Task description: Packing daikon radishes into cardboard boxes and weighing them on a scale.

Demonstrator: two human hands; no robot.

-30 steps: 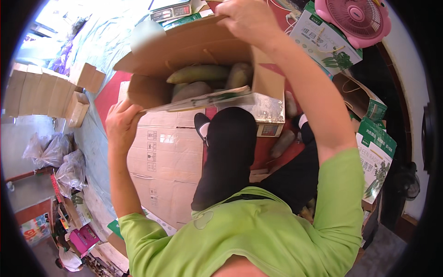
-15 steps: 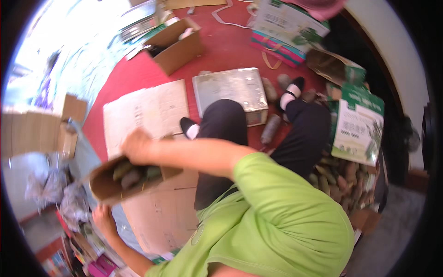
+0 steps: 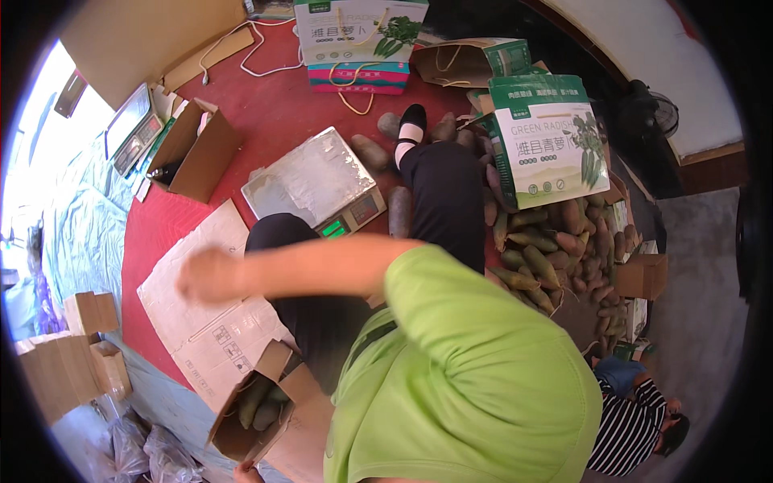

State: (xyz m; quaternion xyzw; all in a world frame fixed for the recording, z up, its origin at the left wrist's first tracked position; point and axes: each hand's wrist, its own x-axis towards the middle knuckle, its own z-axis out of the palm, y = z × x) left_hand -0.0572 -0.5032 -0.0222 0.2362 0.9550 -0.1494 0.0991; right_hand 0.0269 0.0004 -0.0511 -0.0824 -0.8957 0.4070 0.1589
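Right hand [image 3: 207,275] hangs blurred over flat cardboard [image 3: 192,340], can't tell finger opening; left hand [image 3: 247,473] touches open carton [image 3: 303,388] of long vegetables [image 3: 266,414], grip unclear; scale [image 3: 306,179] on red floor [image 3: 270,92], vegetable pile [image 3: 543,262] farther right.

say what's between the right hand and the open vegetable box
In the head view, a flat cardboard sheet lies between the right hand and the open box.

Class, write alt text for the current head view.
A person's left hand touches an open brown cardboard box of elongated green-brown vegetables; the blurred right hand hovers above flat tan cardboard. Nearby sits a silver-topped scale.
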